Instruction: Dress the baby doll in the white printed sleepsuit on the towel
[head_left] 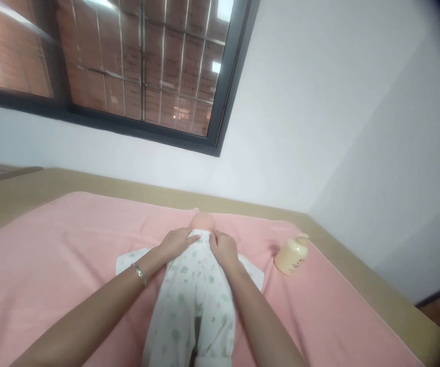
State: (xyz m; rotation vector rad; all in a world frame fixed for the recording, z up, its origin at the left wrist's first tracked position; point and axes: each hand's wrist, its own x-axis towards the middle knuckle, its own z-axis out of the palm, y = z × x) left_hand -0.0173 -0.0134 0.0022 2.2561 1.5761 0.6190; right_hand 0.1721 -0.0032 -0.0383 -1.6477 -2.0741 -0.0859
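White baby clothes (189, 285) with a small green and grey print lie lengthwise on a pink blanket (86, 229). Their sleeves spread to both sides and the trouser legs point toward me. At the far end shows the smooth rounded top of what looks like a baby doll (203, 221); its face cannot be made out. My left hand (177, 243) grips the cloth left of the upper edge, thumb on top. On the opposite side my right hand (223, 247) holds the same edge with bent fingers. Most fingertips are hidden by cloth or hand.
A pale yellow pump bottle (292, 255) leans on the blanket at the right. The blanket covers a tan wooden surface (258, 205) that meets a white wall (300, 102). Above it is a dark-framed window (220, 102) with bars behind the glass.
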